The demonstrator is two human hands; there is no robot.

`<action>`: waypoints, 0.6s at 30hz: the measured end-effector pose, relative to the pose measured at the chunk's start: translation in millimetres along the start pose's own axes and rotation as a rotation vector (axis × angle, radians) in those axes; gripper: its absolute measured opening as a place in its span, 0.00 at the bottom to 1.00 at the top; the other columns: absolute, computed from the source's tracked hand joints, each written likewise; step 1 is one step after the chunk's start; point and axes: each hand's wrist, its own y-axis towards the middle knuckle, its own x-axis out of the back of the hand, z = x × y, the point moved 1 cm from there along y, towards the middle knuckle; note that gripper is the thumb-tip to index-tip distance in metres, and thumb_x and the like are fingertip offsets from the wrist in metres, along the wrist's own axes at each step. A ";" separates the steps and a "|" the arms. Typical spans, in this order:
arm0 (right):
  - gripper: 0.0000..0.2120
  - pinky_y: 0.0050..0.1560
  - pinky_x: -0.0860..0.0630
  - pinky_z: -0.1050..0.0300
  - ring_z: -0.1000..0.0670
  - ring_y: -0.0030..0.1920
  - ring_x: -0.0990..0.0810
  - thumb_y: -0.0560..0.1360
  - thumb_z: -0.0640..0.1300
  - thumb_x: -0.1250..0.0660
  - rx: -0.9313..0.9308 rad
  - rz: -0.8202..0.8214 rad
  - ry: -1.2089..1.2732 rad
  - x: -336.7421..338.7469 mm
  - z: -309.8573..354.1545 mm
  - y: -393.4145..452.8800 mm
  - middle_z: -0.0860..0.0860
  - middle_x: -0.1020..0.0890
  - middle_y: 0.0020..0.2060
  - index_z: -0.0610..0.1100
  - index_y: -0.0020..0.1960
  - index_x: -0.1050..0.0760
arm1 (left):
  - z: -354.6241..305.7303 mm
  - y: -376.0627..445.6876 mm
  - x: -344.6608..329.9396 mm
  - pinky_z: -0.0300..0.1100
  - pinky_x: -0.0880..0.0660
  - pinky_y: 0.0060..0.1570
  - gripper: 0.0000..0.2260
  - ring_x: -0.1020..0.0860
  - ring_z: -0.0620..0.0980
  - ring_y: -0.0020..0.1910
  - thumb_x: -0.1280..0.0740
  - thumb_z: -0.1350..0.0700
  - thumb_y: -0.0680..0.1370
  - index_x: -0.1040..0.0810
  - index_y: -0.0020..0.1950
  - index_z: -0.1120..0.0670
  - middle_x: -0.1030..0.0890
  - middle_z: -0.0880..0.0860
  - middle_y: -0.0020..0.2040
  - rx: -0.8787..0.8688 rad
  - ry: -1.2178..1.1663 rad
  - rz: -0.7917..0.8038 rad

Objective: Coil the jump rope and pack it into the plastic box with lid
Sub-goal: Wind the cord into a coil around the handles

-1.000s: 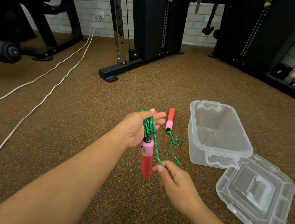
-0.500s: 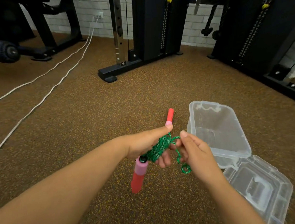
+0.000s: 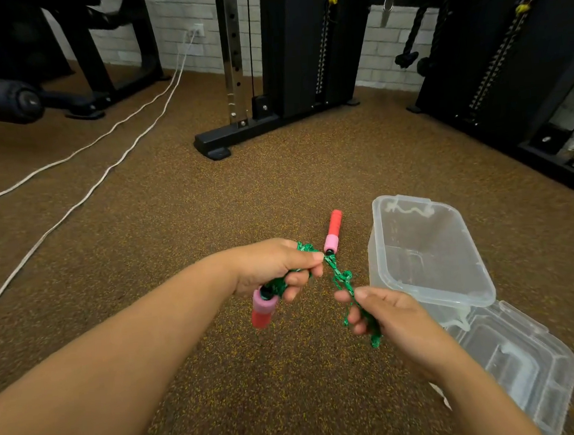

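Note:
My left hand (image 3: 276, 269) grips a bundle of green rope coils, and one red-and-pink handle (image 3: 263, 310) hangs down below its fingers. A free length of the green jump rope (image 3: 340, 276) runs from that bundle to my right hand (image 3: 386, 316), which pinches it and lets a short loop dangle underneath. The second red-and-pink handle (image 3: 333, 231) lies on the floor just beyond my hands, its rope end pointing at my left thumb. A clear plastic box (image 3: 432, 295) stands open to the right, and its clear lid (image 3: 517, 370) lies flat next to it, nearer to me.
Brown speckled gym flooring (image 3: 176, 226) is underfoot. Two white cables (image 3: 81, 199) run across the floor at the left. A black weight machine base (image 3: 218, 143) stands ahead, another black frame (image 3: 509, 96) at the right, and a padded roller (image 3: 1, 99) at the far left.
My right hand has drawn back toward me and to the right, pulling a length of rope out from the bundle. My left hand stays shut on the coils, its handle still hanging.

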 end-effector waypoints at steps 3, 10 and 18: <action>0.10 0.37 0.25 0.66 0.54 0.33 0.23 0.76 0.38 0.36 0.065 -0.091 0.030 0.0 0.6 0.4 0.51 0.18 0.31 0.44 0.44 0.16 | 1.9 3.0 0.1 0.41 0.33 0.32 0.12 0.30 0.47 0.24 0.42 0.52 0.81 0.27 0.42 0.56 0.32 0.46 0.22 0.008 -0.012 -0.008; 0.06 0.40 0.26 0.60 0.54 0.34 0.22 0.66 0.37 0.24 0.174 -0.459 -0.058 1.8 -22.2 0.3 0.50 0.15 0.34 0.47 0.36 0.19 | -5.7 -0.6 8.8 0.37 0.33 0.26 0.12 0.33 0.46 0.22 0.42 0.53 0.81 0.28 0.40 0.56 0.35 0.47 0.22 0.000 -0.120 -0.100; 0.11 0.38 0.31 0.65 0.56 0.41 0.24 0.67 0.47 0.24 0.197 -0.422 -0.666 2.0 -32.9 4.8 0.56 0.22 0.40 0.52 0.39 0.26 | -2.2 0.5 -6.4 0.36 0.34 0.24 0.12 0.33 0.46 0.20 0.42 0.54 0.81 0.28 0.40 0.56 0.34 0.46 0.20 0.087 -0.131 -0.061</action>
